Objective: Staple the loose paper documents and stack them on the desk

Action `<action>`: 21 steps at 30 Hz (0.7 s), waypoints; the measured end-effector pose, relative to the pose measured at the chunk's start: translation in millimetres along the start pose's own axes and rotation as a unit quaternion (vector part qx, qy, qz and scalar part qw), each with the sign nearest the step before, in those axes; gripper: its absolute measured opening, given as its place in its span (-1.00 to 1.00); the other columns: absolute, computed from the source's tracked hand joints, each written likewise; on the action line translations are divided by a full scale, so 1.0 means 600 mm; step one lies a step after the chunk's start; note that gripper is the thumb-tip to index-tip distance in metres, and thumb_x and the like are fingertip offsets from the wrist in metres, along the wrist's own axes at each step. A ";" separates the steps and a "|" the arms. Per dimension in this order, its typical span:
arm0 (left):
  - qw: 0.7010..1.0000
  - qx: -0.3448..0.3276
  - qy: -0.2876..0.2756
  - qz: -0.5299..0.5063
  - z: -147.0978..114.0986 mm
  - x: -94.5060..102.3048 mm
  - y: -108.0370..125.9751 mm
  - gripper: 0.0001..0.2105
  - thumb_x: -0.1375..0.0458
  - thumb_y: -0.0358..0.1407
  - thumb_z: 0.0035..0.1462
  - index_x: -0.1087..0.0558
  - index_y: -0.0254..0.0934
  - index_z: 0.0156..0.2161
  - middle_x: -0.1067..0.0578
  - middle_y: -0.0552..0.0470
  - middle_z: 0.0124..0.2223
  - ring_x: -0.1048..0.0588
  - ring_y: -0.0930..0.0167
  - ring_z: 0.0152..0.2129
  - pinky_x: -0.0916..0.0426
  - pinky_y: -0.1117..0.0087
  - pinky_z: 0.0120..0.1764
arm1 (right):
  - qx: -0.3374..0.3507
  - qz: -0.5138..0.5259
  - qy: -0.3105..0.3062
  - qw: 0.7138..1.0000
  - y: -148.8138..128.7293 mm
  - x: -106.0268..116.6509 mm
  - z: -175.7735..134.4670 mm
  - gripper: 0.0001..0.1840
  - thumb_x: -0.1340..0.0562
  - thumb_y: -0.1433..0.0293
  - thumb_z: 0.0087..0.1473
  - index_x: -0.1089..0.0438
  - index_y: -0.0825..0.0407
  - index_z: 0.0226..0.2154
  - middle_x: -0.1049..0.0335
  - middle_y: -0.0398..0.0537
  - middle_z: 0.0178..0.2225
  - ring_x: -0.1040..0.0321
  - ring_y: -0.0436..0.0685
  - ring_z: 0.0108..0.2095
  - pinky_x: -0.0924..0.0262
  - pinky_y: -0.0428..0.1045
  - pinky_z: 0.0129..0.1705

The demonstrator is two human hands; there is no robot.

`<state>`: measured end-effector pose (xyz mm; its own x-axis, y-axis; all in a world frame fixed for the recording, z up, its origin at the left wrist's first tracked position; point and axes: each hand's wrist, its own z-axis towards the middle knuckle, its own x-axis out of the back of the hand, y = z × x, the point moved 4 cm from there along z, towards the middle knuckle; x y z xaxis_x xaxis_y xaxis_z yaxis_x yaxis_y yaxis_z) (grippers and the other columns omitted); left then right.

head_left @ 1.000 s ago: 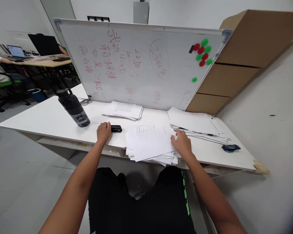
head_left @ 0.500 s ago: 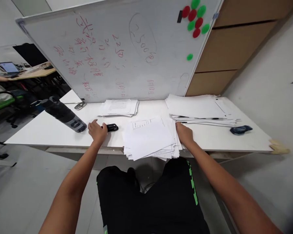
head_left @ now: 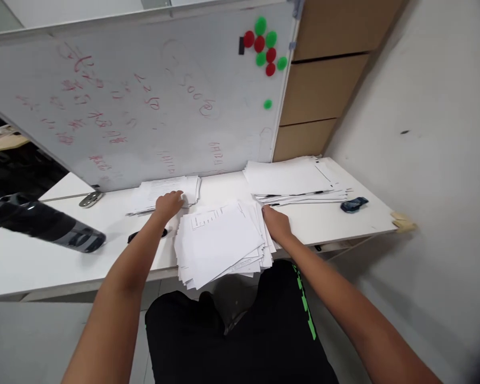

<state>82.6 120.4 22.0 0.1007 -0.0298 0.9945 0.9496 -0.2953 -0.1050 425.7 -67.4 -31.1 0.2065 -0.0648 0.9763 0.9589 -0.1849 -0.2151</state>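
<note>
A loose stack of printed sheets (head_left: 224,245) lies before me, its front edge jutting over the table's edge. At its right side my right hand (head_left: 278,224) grips the edge of the sheets, thumb on top. My left hand (head_left: 170,205) is over the front right part of a second, lower paper pile (head_left: 156,189) at the back left. Its fingers are a little bent and apart, with nothing seen in them; whether they touch the paper I cannot tell. A black stapler-like object (head_left: 132,237) lies partly hidden behind my left forearm.
A dark bottle (head_left: 52,224) stands at the left, near a grey oval object (head_left: 90,199). A large paper pile (head_left: 288,178) lies at the back right, with a dark blue item (head_left: 354,204) beyond it. Behind rises a whiteboard (head_left: 232,128) with round magnets.
My left hand has moved from beside the black stapler-like object to the back left paper pile. The right hand keeps its grip. The view has turned to the right.
</note>
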 end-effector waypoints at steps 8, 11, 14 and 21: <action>0.992 -0.067 -0.014 0.109 0.011 -0.025 -0.002 -0.64 0.15 -0.26 0.31 -0.45 -0.31 -0.02 -0.51 -0.24 -0.05 -0.53 0.19 -0.19 -0.26 0.33 -0.28 | 0.009 -0.007 0.006 1.000 0.001 0.003 0.001 -0.83 0.00 0.46 0.27 -0.25 0.06 -0.14 -0.49 0.00 -0.25 -0.39 0.16 -0.34 0.13 -0.02 -0.42; 0.992 -0.050 0.016 0.112 0.008 -0.030 -0.001 -0.64 0.18 -0.31 0.32 -0.44 -0.34 -0.04 -0.52 -0.24 -0.07 -0.52 0.19 -0.19 -0.25 0.32 -0.31 | 0.005 -0.003 -0.003 1.000 0.001 0.004 0.000 -0.82 0.01 0.48 0.27 -0.25 0.07 -0.13 -0.49 0.01 -0.24 -0.39 0.16 -0.33 0.10 -0.02 -0.41; 0.997 0.000 0.042 0.061 0.015 -0.028 -0.006 -0.63 0.18 -0.26 0.33 -0.44 -0.31 -0.03 -0.53 -0.22 -0.06 -0.52 0.20 -0.21 -0.24 0.33 -0.32 | 0.005 0.002 -0.011 1.000 0.001 0.005 0.000 -0.81 0.01 0.47 0.27 -0.25 0.07 -0.11 -0.49 0.03 -0.24 -0.38 0.16 -0.33 0.08 -0.03 -0.39; 0.983 0.106 0.088 -0.122 0.025 -0.011 -0.042 -0.64 0.04 -0.19 0.26 -0.50 -0.28 -0.03 -0.57 -0.18 -0.08 -0.50 0.19 -0.17 -0.27 0.32 -0.25 | 0.002 0.017 -0.019 1.000 0.001 0.006 0.001 -0.79 0.00 0.47 0.26 -0.25 0.08 -0.08 -0.48 0.03 -0.27 -0.36 0.15 -0.35 0.07 -0.03 -0.37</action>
<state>62.4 142.5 17.9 -0.1733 -0.1537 0.9728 0.9814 -0.1095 0.1575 427.3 -67.0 -27.6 0.2460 -0.0329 0.9687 0.9519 -0.1803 -0.2478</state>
